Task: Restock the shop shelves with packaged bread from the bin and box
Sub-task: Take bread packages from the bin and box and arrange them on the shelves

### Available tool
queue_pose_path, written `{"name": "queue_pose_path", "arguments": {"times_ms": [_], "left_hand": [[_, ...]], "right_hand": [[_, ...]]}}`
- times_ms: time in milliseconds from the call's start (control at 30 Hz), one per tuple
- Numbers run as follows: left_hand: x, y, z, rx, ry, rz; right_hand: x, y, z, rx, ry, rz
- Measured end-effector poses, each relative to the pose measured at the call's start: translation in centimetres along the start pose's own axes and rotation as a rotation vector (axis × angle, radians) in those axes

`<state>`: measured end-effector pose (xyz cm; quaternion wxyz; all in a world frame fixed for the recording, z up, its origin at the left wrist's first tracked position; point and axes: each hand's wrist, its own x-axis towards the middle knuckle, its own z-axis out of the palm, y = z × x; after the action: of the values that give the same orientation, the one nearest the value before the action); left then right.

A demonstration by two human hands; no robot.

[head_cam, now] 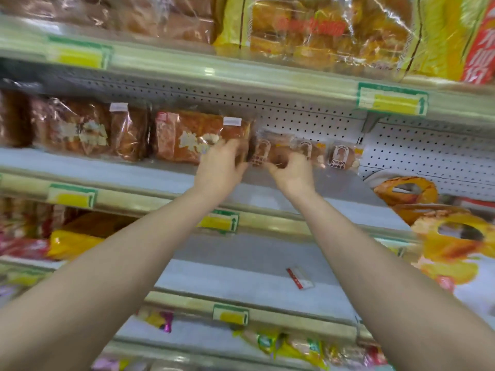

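At twelve o'clock on the middle shelf (107,167), the left hand (222,164) curls its fingers (233,148) round one end of a small bread packet (263,151). The right hand (293,174) pinches its front edge, probably to stand it label-out between the matching packets (342,156) at three o'clock and the big loaf (187,137) at nine.

the price tags (392,100) are showing yellow inside green borders. the back panel (428,153) is showing white, dotted with rows of dark holes. the loaf packs (187,140) are glowing reddish brown under pale lettering, the small bun packs (341,156) are showing tan, and the slip (300,278) is lying red and white.
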<state>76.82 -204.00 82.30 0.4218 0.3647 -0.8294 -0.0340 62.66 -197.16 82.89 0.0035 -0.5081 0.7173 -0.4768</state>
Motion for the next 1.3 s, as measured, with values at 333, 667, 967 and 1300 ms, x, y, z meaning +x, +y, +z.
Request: {"name": "queue_pose_path", "arguments": {"times_ms": [333, 667, 967, 1300], "left_hand": [[-10.2, -7.9, -5.5, -0.107, 0.119, -0.071], [-22.6, -15.9, -2.7, -0.060, 0.019, -0.221], [-36.2, -20.1, 4.7, -0.087, -0.191, -0.439], [-51.6, -21.9, 11.9, -0.046, -0.432, -0.780]], "right_hand": [[-10.0, -4.6, 8.4, 0.138, 0.023, -0.149], [-21.3, 0.1, 18.7, 0.123, -0.152, -0.182], [-32.5, 10.2, 24.6, 0.051, -0.402, -0.016], [-43.9, 22.2, 29.1, -0.013, -0.757, 0.251]]}}
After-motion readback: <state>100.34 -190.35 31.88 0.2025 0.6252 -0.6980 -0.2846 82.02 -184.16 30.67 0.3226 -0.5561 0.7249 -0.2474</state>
